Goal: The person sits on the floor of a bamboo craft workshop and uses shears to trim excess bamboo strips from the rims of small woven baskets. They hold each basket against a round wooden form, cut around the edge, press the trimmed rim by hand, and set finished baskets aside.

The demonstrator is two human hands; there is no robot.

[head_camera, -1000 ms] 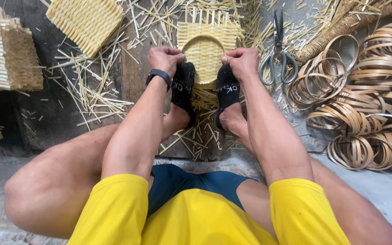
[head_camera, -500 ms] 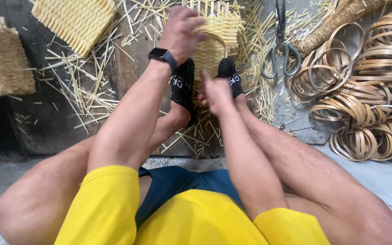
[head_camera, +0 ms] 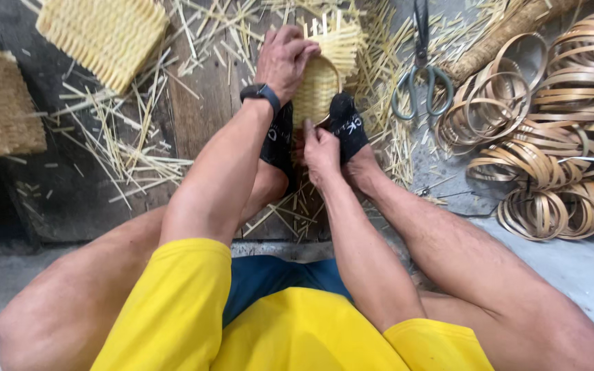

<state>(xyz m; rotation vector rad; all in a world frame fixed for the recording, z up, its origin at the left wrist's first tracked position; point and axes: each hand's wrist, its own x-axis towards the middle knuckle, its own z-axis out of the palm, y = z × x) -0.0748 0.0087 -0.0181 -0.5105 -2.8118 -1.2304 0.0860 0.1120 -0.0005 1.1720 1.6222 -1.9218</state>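
The left hand (head_camera: 284,60), a black watch (head_camera: 260,93) on its wrist, sits in the upper middle of the frame with its fingers curled closed over the top rim of a small half-woven basket (head_camera: 321,79); the right hand (head_camera: 320,148) lies just below it, fingers pinched narrow on the basket's lower edge, between two feet in black socks (head_camera: 347,127) that clamp the piece from either side; the basket itself stands on edge on the dark wooden board (head_camera: 201,110), its loose pale stakes fanning up toward the top of the frame.

The step in hand looks like working the weave at the rim while the feet act as a vice; the next move probably calls for a firm hold from the upper hand while the lower fingers feed or tuck a strand, without letting the piece slip from between the socks.

Around it, cut straw slivers (head_camera: 118,144) litter the board at centre left; a finished woven square (head_camera: 104,34) lies at the upper left; scissors (head_camera: 421,75) rest at upper right, beside a heap of coiled bamboo hoops (head_camera: 565,130) along the right edge.

Against the frame of a second ago, both hands then gripped the toes side by side with the basket lying beyond them; half a second ago the left hand had risen to the basket; now the right has dropped to its lower edge, and the view has shifted.
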